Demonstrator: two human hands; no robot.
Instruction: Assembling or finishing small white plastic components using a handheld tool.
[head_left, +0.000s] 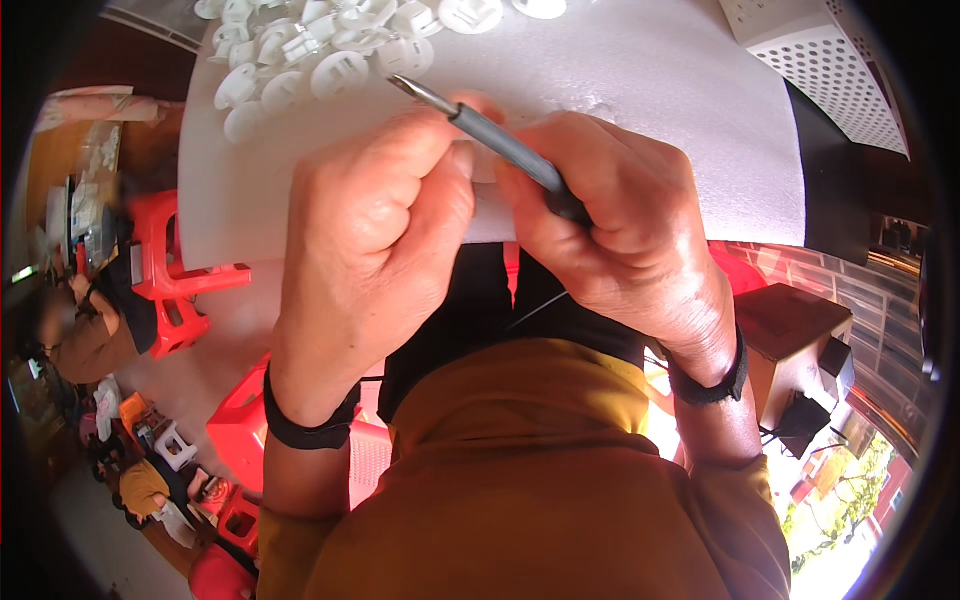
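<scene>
Both my hands are raised close together over the near edge of a table covered with a white sheet (690, 180). My right hand (625, 215) is closed round a slim pen-like tool (510, 152) with a grey shaft, a darker rear end and a narrow metal tip. The tip points up and left, past the fingers of the other hand. My left hand (375, 210) is closed, thumb against curled fingers; what it pinches, if anything, is hidden. Beyond it, at the far left, lies a heap of small white plastic pieces with round discs (340, 75).
A white perforated box (830, 70) stands at the far right. Red plastic stools (165, 245) are on the left, with another person (90, 340) seated beyond. A brown box (785, 325) with a black object stands at the right, below table level.
</scene>
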